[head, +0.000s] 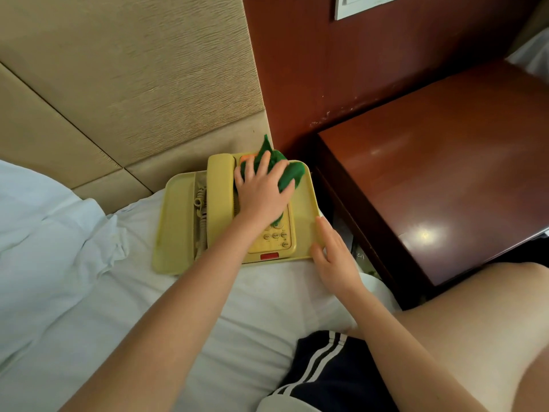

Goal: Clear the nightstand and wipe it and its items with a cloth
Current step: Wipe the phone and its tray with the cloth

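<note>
Item: yellow telephone [276,236], seated on a yellow tray [172,227] at the edge of the bed [208,307], just beside the nightstand [445,179]. Left hand [261,191] released, fingers spread flat, pressing a green cloth [292,171] onto the upper keypad; right hand [332,257] released, straight fingers resting against the tray's right rim. Hazards, judged: the soft mattress may let the tray tip or slide toward the gap beside the nightstand if the right hand lifts; a hard wipe may knock the handset [219,185] off its cradle, press keys, or snag the coiled cord [200,209].
</note>
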Available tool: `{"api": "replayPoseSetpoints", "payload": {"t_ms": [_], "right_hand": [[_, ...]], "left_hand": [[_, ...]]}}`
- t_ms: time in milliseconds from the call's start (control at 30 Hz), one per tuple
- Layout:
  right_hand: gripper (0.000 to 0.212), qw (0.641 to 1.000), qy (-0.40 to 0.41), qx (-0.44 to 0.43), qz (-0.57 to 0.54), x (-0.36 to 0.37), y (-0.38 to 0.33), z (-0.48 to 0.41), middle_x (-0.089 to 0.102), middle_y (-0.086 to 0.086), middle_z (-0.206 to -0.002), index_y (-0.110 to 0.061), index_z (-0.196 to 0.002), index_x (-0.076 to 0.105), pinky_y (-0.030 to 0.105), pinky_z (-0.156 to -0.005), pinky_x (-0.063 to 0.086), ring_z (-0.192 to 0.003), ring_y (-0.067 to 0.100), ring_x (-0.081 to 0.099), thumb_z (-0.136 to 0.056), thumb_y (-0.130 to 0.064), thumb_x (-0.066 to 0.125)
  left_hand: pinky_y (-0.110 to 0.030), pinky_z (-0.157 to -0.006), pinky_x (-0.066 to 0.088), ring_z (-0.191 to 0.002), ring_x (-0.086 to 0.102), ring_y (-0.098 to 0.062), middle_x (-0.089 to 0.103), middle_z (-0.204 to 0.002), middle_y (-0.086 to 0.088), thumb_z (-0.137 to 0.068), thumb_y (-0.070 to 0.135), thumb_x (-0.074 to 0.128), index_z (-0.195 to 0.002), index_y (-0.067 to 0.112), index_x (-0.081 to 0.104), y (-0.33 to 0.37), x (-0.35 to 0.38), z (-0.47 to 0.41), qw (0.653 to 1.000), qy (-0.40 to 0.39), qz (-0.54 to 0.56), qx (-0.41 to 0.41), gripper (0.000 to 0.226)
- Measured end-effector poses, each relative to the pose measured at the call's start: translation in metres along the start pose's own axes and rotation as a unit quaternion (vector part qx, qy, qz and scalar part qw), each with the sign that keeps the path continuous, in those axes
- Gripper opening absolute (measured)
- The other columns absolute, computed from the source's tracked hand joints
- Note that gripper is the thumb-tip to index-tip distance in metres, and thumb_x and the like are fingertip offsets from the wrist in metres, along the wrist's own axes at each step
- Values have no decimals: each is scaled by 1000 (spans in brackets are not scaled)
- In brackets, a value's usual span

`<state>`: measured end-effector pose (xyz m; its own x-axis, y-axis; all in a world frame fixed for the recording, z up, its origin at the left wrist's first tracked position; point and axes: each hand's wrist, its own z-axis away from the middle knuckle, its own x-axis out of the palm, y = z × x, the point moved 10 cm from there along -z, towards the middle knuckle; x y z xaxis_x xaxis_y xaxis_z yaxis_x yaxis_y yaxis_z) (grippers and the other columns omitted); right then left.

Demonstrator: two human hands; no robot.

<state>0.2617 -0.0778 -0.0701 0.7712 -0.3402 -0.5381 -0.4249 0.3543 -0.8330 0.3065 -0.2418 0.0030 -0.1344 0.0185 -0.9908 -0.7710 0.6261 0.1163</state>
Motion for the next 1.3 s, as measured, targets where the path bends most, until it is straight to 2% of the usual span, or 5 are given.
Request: {"api": "replayPoseSetpoints", "payload": {"t_ms": [267,533,1000,1167,1300], "right_hand": [[56,1000,-4,3,9,0,0,-1,27,-5,-152,-19,-149,21,23,-110,19,-139,8,21,-97,-10,38],[51,1000,-1,-6,14,2,1,-2,29,-3,-152,-16,-148,27,33,-115,21,-140,13,23,-97,-13,36],[48,1000,4,-12,-4,-6,-9,2,44,4,-138,-12,-144,32,8,-87,20,-119,1,28,-96,-6,38],[53,999,13,-26,-21,-6,-11,1,45,-10,-132,-20,-144,33,6,-93,24,-121,2,35,-93,-7,36],[49,995,37,-7,-90,-10,-13,-4,53,-24,-124,-42,-132,39,26,-101,39,-119,-2,47,-95,-11,35]], "left_hand": [[-52,-113,4,-143,12,-33,23,-155,-6,-95,46,41,-138,33,41,5,1,0,1000,-6,5,-20,45],[-57,-101,34,-124,46,-43,49,-140,-13,-86,49,42,-126,27,58,14,8,97,994,38,-35,97,48],[-55,-112,6,-142,11,-32,21,-156,-5,-95,46,40,-136,34,43,4,3,-21,999,-29,9,-38,43],[-57,-108,22,-132,36,-41,46,-142,-12,-89,41,49,-115,21,62,29,-1,36,989,9,-8,145,36],[-54,-98,38,-121,51,-36,62,-123,-7,-84,43,43,-99,16,67,49,4,89,946,-40,-7,322,39]]}}
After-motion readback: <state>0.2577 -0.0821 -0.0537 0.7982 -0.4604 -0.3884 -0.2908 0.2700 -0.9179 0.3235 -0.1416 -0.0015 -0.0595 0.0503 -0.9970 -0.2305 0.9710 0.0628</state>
